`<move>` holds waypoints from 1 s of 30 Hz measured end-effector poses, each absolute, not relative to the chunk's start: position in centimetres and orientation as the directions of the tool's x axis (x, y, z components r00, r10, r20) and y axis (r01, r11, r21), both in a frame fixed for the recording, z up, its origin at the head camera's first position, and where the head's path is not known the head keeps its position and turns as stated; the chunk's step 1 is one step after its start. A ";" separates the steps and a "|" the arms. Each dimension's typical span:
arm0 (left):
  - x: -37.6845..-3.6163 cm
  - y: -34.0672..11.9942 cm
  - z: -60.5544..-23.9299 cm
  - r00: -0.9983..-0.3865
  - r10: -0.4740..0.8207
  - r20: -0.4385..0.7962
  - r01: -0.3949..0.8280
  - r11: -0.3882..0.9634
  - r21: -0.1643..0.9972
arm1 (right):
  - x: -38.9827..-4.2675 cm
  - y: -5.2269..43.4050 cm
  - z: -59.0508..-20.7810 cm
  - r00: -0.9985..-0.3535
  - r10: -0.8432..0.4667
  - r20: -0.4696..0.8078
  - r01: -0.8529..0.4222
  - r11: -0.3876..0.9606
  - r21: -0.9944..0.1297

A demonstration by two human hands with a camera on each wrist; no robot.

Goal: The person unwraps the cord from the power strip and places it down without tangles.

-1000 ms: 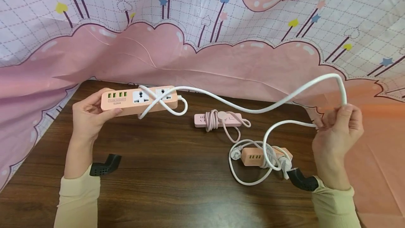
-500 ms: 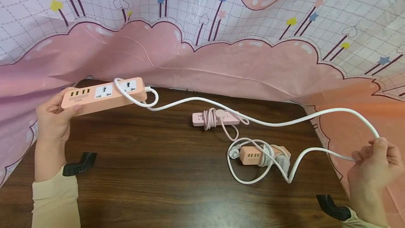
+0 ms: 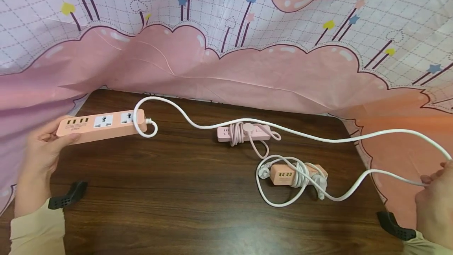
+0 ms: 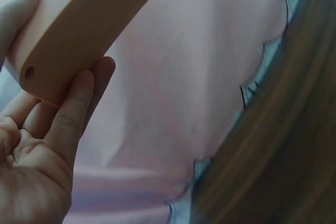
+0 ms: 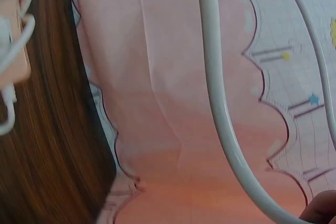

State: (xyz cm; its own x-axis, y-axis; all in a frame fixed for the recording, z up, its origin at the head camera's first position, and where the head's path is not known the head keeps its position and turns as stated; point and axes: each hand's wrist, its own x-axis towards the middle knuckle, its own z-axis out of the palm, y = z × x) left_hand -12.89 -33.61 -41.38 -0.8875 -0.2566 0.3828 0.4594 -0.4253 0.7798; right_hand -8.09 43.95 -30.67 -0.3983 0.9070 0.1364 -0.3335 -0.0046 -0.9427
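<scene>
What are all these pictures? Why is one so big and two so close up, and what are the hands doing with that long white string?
There is no machine here, just a person wearing three little cameras. The big picture comes from a camera on the head, looking down at a brown wooden table. The two close-up pictures come from cameras strapped to each wrist.

The left hand holds a long peach power strip by its end; the left wrist picture shows the fingers wrapped round it. The "string" is its white cord. It stretches across to the right hand, whose grip is at the picture's edge, so I can't tell exactly how the fingers lie.

On the table lie a pink strip wrapped in its own cord and a small peach strip with a loose white cord around it. Behind is a pink cloud-patterned cloth.
</scene>
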 end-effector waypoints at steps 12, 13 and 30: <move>-12.4 -39.2 -48.6 -0.912 -0.390 0.125 0.219 -0.208 0.953 | -9.3 53.1 -37.2 -0.574 0.783 0.240 -0.195 0.154 -0.969; -12.0 -38.5 -47.9 -0.909 -0.404 0.102 0.199 -0.205 0.958 | -9.6 53.8 -37.8 -0.614 0.749 0.249 -0.198 0.159 -0.967; -11.4 -37.5 -48.7 -0.885 -0.448 -0.127 -0.038 -0.202 0.979 | -14.2 52.3 -37.8 -0.912 0.385 0.139 0.136 0.606 -0.784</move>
